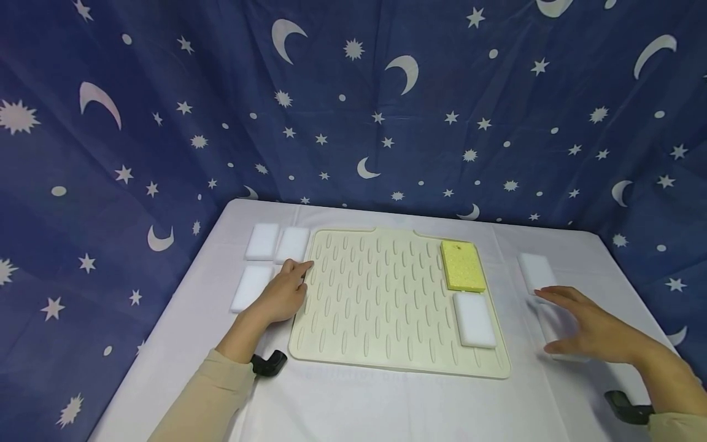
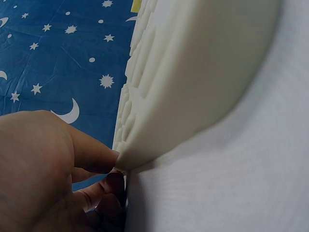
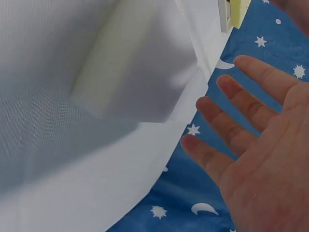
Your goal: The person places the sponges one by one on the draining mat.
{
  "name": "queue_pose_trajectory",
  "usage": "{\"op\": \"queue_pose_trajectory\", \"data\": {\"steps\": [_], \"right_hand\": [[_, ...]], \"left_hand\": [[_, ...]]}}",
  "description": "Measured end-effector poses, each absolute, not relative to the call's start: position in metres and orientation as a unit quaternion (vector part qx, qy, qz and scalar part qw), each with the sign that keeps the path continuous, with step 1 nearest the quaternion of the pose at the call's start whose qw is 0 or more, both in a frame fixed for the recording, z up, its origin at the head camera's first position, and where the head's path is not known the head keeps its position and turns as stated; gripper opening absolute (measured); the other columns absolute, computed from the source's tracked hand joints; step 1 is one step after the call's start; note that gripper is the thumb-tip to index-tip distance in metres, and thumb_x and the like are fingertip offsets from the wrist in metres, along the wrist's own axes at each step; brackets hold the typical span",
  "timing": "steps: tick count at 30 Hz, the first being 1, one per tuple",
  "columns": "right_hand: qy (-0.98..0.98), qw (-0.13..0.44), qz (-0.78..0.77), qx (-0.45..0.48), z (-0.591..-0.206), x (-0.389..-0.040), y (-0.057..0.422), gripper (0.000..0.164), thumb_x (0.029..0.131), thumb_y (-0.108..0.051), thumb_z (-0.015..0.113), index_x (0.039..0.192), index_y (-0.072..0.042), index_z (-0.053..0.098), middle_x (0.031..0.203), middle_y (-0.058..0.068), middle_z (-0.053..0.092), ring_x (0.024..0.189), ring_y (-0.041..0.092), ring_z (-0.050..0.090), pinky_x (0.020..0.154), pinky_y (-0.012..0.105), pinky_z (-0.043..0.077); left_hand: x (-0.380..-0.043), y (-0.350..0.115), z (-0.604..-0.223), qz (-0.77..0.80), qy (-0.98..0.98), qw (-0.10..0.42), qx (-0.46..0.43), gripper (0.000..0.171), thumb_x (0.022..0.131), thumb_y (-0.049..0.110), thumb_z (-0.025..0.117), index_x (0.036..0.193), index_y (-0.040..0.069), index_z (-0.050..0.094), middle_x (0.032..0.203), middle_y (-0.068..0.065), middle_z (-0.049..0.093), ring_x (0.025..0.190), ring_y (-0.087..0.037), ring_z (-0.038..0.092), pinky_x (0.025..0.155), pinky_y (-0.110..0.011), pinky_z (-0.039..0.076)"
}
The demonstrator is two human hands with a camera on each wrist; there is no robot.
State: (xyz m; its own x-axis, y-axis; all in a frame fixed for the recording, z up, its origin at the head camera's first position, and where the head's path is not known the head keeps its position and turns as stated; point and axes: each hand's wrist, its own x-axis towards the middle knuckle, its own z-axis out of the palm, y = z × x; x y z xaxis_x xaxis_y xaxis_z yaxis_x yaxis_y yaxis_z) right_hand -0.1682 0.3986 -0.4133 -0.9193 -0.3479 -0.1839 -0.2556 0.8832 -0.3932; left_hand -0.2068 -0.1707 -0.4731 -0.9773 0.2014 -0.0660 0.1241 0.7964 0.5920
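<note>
A cream silicone drying mat (image 1: pixel 381 294) with raised oval ridges lies flat on the table. My left hand (image 1: pixel 284 294) holds its left edge, index finger stretched onto the rim and thumb close by; in the left wrist view, thumb and fingertips meet right at the mat's edge (image 2: pixel 145 152). On the mat's right side, a yellow sponge (image 1: pixel 463 267) sits behind a white sponge (image 1: pixel 474 320). My right hand (image 1: pixel 599 328) is spread over another white sponge (image 1: pixel 556 322), fingers and thumb apart on either side. That sponge (image 3: pixel 140 67) shows beyond the straight fingers in the right wrist view.
Three white sponges lie left of the mat: one at the back (image 1: pixel 262 241), one beside it (image 1: pixel 293 244) and one nearer (image 1: pixel 251 285), partly behind my left hand. A further white sponge (image 1: pixel 536 270) lies at the right. A star-patterned blue cloth (image 1: pixel 342 110) hangs behind the table.
</note>
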Motion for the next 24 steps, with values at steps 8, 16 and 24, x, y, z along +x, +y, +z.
{"op": "queue_pose_trajectory", "data": {"steps": [8, 16, 24], "right_hand": [[0.964, 0.144, -0.176, -0.138, -0.417, -0.168, 0.404, 0.110, 0.059, -0.052, 0.087, 0.146, -0.009, 0.037, 0.147, 0.023, 0.026, 0.126, 0.046, 0.033, 0.091, 0.071, 0.035], [0.964, 0.170, -0.171, -0.108, -0.424, -0.168, 0.412, 0.111, 0.060, -0.050, 0.086, 0.147, -0.007, 0.032, 0.148, 0.027, 0.022, 0.126, 0.049, 0.030, 0.091, 0.074, 0.032], [0.959, 0.163, -0.195, -0.124, -0.427, -0.169, 0.422, 0.114, 0.058, -0.044, 0.089, 0.148, -0.005, 0.031, 0.149, 0.027, 0.020, 0.128, 0.050, 0.027, 0.090, 0.073, 0.031]], "left_hand": [[-0.207, -0.171, -0.474, 0.304, 0.946, 0.060, 0.089, 0.051, 0.099, 0.014, 0.043, 0.150, 0.011, 0.036, 0.122, -0.009, 0.044, 0.094, -0.021, 0.049, 0.084, -0.038, 0.043], [-0.208, -0.172, -0.475, 0.309, 0.945, 0.062, 0.086, 0.051, 0.100, 0.015, 0.042, 0.150, 0.013, 0.035, 0.123, -0.007, 0.043, 0.095, -0.021, 0.049, 0.086, -0.037, 0.042], [-0.207, -0.172, -0.474, 0.309, 0.945, 0.061, 0.089, 0.051, 0.099, 0.014, 0.043, 0.150, 0.012, 0.036, 0.121, -0.008, 0.044, 0.092, -0.020, 0.048, 0.084, -0.037, 0.042]]}}
